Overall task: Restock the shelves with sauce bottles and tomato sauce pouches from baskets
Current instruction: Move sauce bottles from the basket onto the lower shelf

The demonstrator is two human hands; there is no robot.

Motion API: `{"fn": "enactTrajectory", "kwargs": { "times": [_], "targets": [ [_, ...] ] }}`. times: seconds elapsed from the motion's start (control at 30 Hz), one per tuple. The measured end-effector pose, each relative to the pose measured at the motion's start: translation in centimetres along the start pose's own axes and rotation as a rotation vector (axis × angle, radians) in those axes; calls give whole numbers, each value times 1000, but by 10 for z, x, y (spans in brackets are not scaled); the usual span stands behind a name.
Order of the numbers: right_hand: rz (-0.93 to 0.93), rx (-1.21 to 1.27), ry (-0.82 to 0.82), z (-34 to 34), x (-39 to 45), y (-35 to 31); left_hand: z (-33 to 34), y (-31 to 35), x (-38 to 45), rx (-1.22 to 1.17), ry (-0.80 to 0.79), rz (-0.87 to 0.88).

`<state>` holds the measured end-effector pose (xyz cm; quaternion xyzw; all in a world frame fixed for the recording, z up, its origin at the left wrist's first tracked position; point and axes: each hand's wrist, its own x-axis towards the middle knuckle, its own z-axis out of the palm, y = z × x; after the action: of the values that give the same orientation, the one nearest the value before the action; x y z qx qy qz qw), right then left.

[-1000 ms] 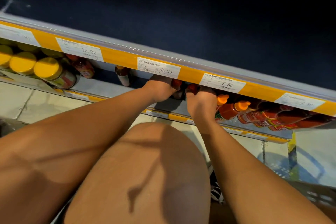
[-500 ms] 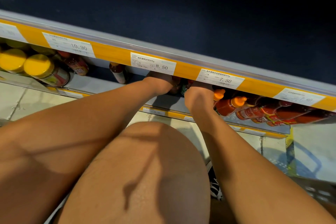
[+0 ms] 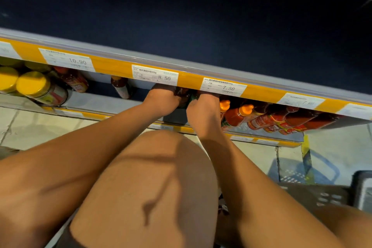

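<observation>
Both my hands have pushed deeper under the shelf edge at frame centre, left hand and right hand flanking a dark sauce bottle. My fingers are hidden, so I cannot tell their grip. I judge the bottle is nearly seated.

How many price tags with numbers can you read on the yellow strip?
3: the 10.90 tag on the left, the 8.50 tag above the left hand, the 7.50 tag above the right hand. Further tags at both ends are too blurred.

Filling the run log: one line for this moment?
step: shelving | left hand: on dark bottle | right hand: beside it, grip hidden | orange-capped bottles: right
</observation>
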<state>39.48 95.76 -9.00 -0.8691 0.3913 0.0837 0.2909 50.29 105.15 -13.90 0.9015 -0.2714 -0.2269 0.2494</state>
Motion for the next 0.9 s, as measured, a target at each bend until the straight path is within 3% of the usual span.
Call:
{"fn": "enactTrajectory", "kwargs": {
  "times": [0.07,0.17,0.33,0.4,0.67,0.9],
  "targets": [
    [-80,100,226,4,-19,12,-4,1,-15,-34,-12,-28],
    [-87,135,264,5,-37,35,-7,6,-32,-50,-98,59],
    [367,659,579,-20,-40,76,-2,40,-43,-13,-145,201],
    [442,762,576,-29,-36,87,4,59,-43,24,-146,264],
    [268,426,454,-27,-6,117,41,99,-14,113,-245,278],
    [186,362,530,-19,5,138,55,93,-8,79,-184,298]
  ]
}}
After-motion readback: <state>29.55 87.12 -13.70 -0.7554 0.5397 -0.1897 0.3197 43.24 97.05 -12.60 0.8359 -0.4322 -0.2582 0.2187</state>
